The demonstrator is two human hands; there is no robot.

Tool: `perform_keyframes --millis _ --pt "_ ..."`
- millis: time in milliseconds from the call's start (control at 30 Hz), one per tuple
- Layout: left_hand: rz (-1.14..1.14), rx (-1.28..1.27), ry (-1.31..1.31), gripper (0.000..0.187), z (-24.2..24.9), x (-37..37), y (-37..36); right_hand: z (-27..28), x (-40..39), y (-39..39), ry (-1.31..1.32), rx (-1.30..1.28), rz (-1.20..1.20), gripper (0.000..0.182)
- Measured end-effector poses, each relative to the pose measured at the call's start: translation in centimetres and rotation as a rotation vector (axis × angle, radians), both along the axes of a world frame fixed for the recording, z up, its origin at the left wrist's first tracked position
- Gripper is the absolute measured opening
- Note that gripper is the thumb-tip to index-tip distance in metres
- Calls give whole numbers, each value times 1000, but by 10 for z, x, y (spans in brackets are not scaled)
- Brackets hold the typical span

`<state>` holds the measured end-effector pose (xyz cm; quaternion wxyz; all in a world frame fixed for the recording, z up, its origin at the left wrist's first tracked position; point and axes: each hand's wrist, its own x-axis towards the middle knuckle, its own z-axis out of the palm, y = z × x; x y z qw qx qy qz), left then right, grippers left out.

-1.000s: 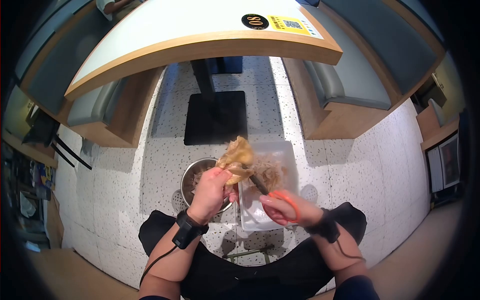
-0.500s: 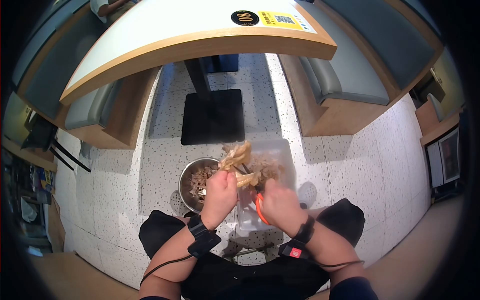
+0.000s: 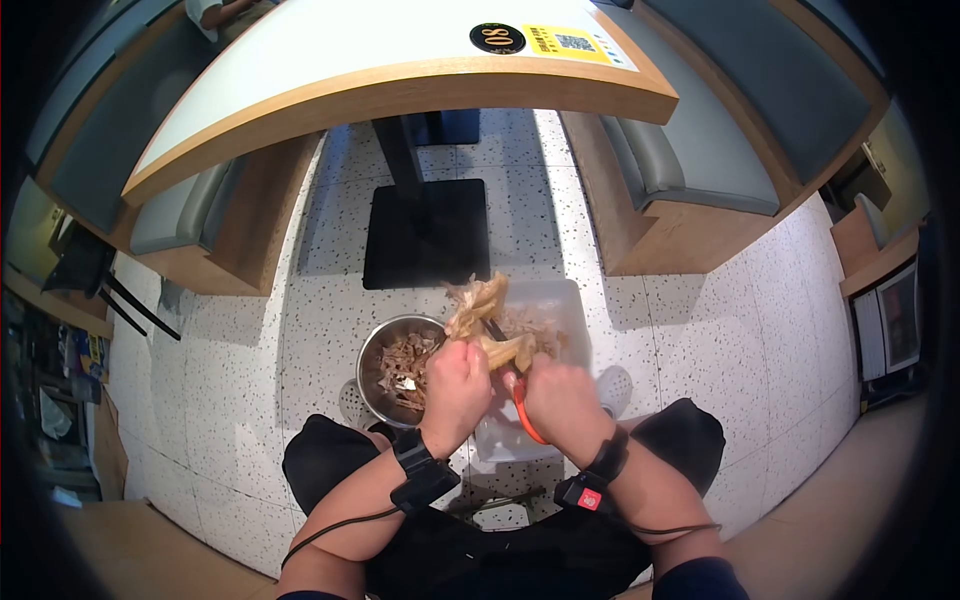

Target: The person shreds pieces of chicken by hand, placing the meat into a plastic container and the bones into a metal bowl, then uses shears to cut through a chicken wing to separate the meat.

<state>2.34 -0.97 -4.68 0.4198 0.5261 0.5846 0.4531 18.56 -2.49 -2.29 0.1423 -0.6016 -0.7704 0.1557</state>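
My left hand (image 3: pixel 458 388) is closed around a yellowish, ragged piece of chicken (image 3: pixel 480 303), which sticks up past my fingers. My right hand (image 3: pixel 568 398) grips scissors (image 3: pixel 526 412) with orange handles. The dark blades lie across the chicken, partly hidden by it. Below and to the left stands a round metal bowl (image 3: pixel 363 372) with brownish scraps (image 3: pixel 402 358) in it. Under my hands is a translucent plastic bin (image 3: pixel 577 312) holding pale shredded pieces (image 3: pixel 540 325). My fingertips are mostly hidden from view.
Ahead is a white table (image 3: pixel 350 45) with a wooden edge and a black pedestal base (image 3: pixel 425 250). Padded benches (image 3: pixel 700 160) flank it. My knees (image 3: pixel 330 460) are on both sides of the containers. A seated person (image 3: pixel 215 15) shows at top left.
My left hand has shifted slightly right, closer to my right hand. The chicken has tilted a little, and the scissors remain across it.
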Motion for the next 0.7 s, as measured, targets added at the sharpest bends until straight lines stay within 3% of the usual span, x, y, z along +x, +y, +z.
perform_keyframes --millis 100,400,500,567,600,667,700 --pt "16 -48 -56 36 8 -1 1 6 2 3 -56 -4 16 53" --pt "-69 -310 -608 24 31 -32 7 -4 20 14 41 -3 147 64" --pt "-141 -380 -743 21 44 -48 10 4 24 18 198 -164 173 67" --pt "-224 -442 -836 19 44 -60 13 25 31 18 674 -858 149 69" --pt "-225 -442 -836 19 44 -66 14 24 34 16 674 -858 149 69" --pt "-299 -569 -1081 20 44 -74 15 17 38 12 1127 -1209 149 67" --pt "-299 -570 -1082 20 43 -75 14 15 37 11 1208 -1305 126 64"
